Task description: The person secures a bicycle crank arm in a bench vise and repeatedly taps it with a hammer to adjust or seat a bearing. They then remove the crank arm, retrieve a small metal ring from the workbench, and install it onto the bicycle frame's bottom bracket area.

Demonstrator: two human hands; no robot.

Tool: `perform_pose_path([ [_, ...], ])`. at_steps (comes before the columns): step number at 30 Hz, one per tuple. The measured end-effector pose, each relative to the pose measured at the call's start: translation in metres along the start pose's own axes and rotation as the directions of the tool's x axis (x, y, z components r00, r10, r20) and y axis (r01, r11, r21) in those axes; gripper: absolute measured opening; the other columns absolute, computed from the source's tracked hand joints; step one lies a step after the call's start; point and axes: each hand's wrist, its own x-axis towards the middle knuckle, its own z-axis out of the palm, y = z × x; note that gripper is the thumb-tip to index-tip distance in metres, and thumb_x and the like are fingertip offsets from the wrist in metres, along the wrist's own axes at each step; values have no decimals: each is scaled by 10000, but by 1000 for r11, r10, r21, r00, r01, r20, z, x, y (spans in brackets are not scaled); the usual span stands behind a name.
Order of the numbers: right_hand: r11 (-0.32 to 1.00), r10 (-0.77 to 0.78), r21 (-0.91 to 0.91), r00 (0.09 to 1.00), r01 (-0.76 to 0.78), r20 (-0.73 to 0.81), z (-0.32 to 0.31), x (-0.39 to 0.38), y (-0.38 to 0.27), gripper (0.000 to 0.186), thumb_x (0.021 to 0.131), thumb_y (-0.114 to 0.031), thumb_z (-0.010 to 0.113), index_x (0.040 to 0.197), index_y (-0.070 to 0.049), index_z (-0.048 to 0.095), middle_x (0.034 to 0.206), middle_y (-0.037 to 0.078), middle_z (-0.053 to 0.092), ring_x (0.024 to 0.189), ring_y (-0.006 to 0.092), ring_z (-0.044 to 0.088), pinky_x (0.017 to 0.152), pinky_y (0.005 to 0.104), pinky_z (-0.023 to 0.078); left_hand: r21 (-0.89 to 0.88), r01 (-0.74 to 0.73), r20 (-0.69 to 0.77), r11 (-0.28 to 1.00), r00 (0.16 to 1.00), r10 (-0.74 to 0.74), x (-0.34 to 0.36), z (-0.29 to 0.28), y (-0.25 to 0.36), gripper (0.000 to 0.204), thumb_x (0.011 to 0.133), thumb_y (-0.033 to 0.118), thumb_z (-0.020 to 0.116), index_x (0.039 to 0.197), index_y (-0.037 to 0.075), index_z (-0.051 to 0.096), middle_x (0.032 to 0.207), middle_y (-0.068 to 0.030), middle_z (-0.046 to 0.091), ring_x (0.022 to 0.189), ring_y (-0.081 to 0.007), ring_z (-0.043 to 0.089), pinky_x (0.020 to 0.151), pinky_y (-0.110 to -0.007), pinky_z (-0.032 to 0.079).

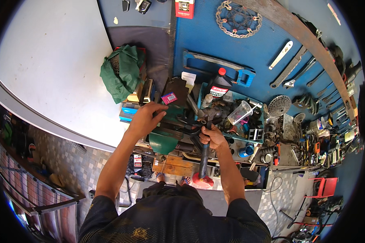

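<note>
At four o'clock, right hand (213, 137) is clamping fingers round dark bar (204, 158), best gripped firmly; at nine, left hand (147, 118) is hovering, fingers apart.

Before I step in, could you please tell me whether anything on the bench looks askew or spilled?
The clear plastic cup lies tilted in the cluttered teal tray, rather than standing upright; I see no spill.
</note>
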Motion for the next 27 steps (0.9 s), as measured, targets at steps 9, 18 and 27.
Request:
perform_pose_path([
  [9, 991, 24, 128, 999, -28, 34, -10, 19, 4, 440, 1102, -139, 577, 1529, -149, 473, 1303, 177, 688, 588, 54, 504, 521, 253, 445, 127, -132, 147, 983, 983, 113, 27, 15, -7, 195, 949, 218, 738, 1116, 134, 792, 1097, -129, 721, 1006, -348, 719, 854, -451, 573],
  [18, 988, -59, 130, 989, 77, -139, -2, 33, 9, 454, 1058, -190, 670, 1497, -179, 557, 765, -69, 513, 586, 61, 496, 510, 275, 410, 139, -107, 273, 985, 960, 66, 39, 22, 1, 251, 942, 312, 758, 1123, 143, 800, 1104, -112, 733, 1023, -331, 713, 878, -445, 562],
  [27, 972, -111, 183, 976, 146, -189, -10, 30, 23, 454, 1064, -212, 664, 1499, -168, 540, 902, 6, 610, 717, 119, 588, 523, 275, 476, 189, -140, 304, 972, 949, 77, 42, 22, 3, 288, 935, 328, 767, 1153, 141, 793, 1051, -99, 711, 999, -324, 709, 862, -457, 555],
])
